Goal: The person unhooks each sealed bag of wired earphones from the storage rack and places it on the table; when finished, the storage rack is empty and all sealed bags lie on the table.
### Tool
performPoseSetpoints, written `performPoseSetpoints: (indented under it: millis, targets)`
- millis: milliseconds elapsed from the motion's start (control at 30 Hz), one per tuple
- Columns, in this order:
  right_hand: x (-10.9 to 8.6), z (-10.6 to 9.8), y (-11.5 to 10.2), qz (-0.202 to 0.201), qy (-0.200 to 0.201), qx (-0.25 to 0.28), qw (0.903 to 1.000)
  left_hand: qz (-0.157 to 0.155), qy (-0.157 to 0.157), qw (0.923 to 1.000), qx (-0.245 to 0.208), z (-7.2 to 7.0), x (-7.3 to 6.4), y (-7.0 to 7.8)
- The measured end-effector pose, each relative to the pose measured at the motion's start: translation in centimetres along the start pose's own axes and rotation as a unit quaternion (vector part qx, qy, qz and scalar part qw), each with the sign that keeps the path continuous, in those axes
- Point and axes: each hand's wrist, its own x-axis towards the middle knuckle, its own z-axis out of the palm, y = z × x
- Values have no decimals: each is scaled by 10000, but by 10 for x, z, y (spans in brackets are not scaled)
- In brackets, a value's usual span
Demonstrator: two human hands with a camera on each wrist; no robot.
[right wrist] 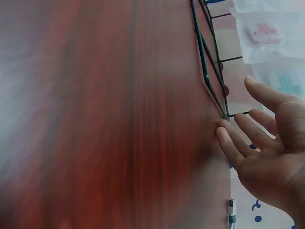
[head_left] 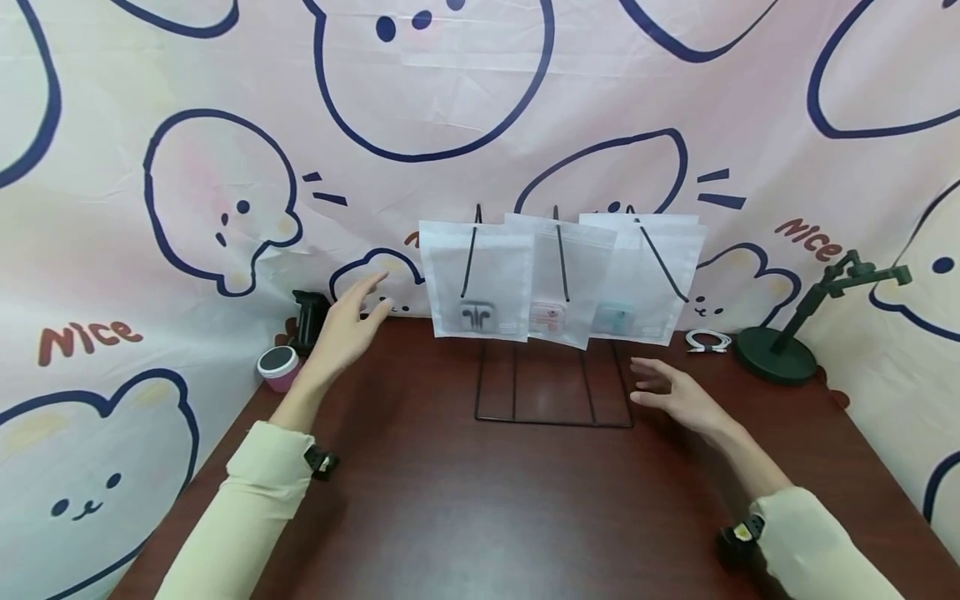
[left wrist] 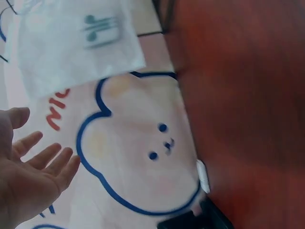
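Three translucent zip bags hang from the hooks of a black wire rack point(head_left: 553, 423). The left bag point(head_left: 442, 279) has a dark earphone picture on a small item, the middle bag point(head_left: 581, 271) a red one, the right bag point(head_left: 667, 287) a teal one. To the left of the bags my left hand point(head_left: 348, 329) is raised with its fingers loosely extended, holding nothing; the left wrist view shows it below the left bag point(left wrist: 52, 57). My right hand point(head_left: 678, 400) hovers beside the rack's right side, fingers relaxed and apart, holding nothing.
A dark stand point(head_left: 309, 321) and a pink jar with a grey-topped lid point(head_left: 278, 362) stand at the back left. Toward the back right are a coiled white cable point(head_left: 707, 341) and a green desk lamp point(head_left: 780, 350). A printed cloth point(head_left: 420, 192) hangs behind the brown table point(head_left: 487, 517).
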Motion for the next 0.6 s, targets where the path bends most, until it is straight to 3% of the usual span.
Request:
performPoseSetpoints:
  millis: [167, 333, 600]
  targets:
    - [15, 2, 4, 172, -389, 316, 9986, 6, -27, 9977, -677, 6, 16, 24]
    - [17, -3, 19, 86, -773, 498, 9957, 59, -237, 9918, -1258, 13, 32, 39]
    - [19, -3, 27, -474, -732, -365, 9955, -241, -371, 9830, -1783, 16, 54, 47]
